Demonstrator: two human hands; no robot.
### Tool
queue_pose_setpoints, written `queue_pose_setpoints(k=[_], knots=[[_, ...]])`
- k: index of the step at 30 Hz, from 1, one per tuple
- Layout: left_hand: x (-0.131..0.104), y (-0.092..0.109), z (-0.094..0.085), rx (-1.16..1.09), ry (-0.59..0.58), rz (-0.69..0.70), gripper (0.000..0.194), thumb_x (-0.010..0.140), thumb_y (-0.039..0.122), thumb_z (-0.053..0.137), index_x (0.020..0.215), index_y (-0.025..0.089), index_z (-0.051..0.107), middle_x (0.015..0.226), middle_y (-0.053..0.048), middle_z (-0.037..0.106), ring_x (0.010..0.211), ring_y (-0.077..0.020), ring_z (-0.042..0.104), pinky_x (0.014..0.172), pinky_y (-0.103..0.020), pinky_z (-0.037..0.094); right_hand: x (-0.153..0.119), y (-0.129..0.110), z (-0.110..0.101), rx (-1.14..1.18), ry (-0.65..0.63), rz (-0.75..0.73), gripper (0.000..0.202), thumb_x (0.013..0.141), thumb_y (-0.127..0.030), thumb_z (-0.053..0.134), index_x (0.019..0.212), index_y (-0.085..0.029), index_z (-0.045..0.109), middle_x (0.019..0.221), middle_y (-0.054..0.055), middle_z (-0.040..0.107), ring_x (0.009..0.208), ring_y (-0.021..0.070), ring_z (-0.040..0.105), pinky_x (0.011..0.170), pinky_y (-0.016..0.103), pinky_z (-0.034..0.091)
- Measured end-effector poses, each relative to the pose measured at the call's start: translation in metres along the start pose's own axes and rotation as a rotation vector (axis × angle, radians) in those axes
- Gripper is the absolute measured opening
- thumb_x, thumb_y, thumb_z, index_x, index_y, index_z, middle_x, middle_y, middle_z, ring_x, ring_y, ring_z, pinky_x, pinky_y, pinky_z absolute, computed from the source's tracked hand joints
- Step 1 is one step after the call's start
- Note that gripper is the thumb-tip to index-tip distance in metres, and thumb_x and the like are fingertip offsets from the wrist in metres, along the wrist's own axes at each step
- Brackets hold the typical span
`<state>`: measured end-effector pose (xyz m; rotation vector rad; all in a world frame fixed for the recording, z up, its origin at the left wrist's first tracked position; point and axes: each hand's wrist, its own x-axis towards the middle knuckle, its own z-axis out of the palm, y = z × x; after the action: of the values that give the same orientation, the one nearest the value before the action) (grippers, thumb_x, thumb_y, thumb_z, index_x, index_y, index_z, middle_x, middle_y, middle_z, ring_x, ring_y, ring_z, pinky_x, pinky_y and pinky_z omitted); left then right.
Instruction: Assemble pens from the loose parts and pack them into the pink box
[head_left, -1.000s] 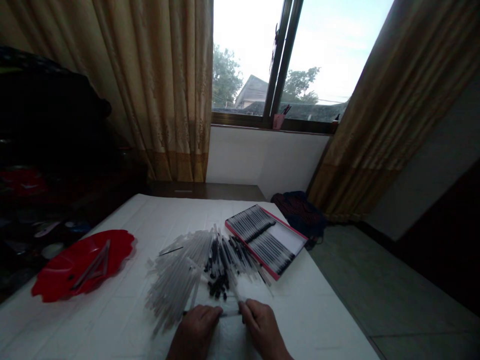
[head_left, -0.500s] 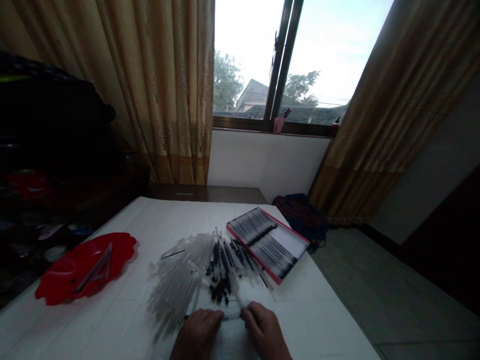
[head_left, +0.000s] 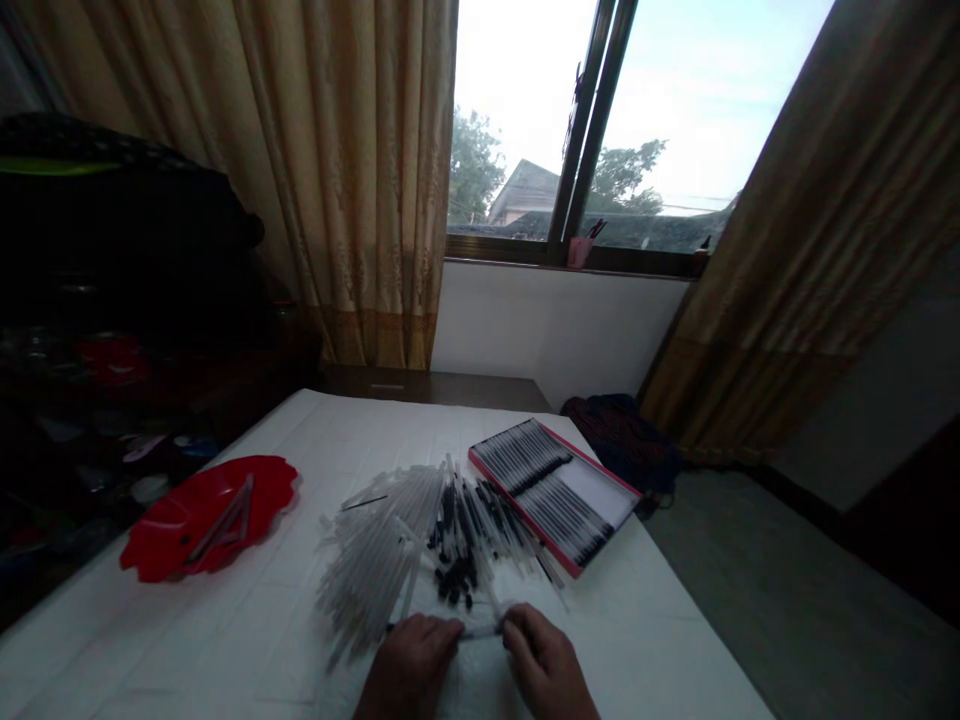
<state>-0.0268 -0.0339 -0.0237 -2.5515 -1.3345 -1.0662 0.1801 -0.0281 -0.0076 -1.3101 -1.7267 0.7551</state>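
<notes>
We pinch one clear pen barrel (head_left: 480,632) between left hand (head_left: 409,668) and right hand (head_left: 546,668); its long axis runs crosswise, each hand gripping one end.

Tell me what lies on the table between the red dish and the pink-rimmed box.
In the head view, between the red dish and the pink-rimmed box lies bare white table, then the heap of clear pen tubes and black-tipped pens.
</notes>
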Motion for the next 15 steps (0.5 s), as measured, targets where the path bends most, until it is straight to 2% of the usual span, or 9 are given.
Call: queue_pose_setpoints(k=[5,10,15], knots=[[0.005,0.005,-0.01,0.02,0.062,0.04,0.041,0.098,0.031,0.021,0.101,0.024,0.062,0.077,-0.003,0.073,0.066,-0.0142,0.068,0.059,-0.022,0.053,0.0,0.003,0.007,-0.122,0.061,-0.022,0.04,0.089,-0.047,0.04,0.059,-0.021,0.049,0.055,-0.001,0.053,0.052,0.0144,0.051,0.051,0.022,0.038],[0.011,0.01,-0.022,0.013,0.025,-0.037,0.03,0.095,0.037,0.037,0.105,0.025,0.062,0.083,-0.003,0.073,0.072,-0.0161,0.069,0.063,-0.024,0.055,0.0,0.006,0.007,-0.06,0.11,-0.004,0.042,0.09,-0.05,0.039,0.062,-0.021,0.05,0.055,-0.002,0.052,0.053,0.0145,0.05,0.051,0.021,0.039],[0.012,0.011,-0.023,-0.021,0.031,-0.112,0.032,0.096,0.036,0.033,0.088,0.024,0.062,0.073,-0.002,0.069,0.066,-0.0166,0.067,0.061,-0.025,0.053,0.0,0.004,0.006,-0.017,0.136,0.034,0.046,0.089,-0.056,0.037,0.061,-0.021,0.049,0.055,-0.002,0.05,0.053,0.015,0.049,0.052,0.022,0.04]])
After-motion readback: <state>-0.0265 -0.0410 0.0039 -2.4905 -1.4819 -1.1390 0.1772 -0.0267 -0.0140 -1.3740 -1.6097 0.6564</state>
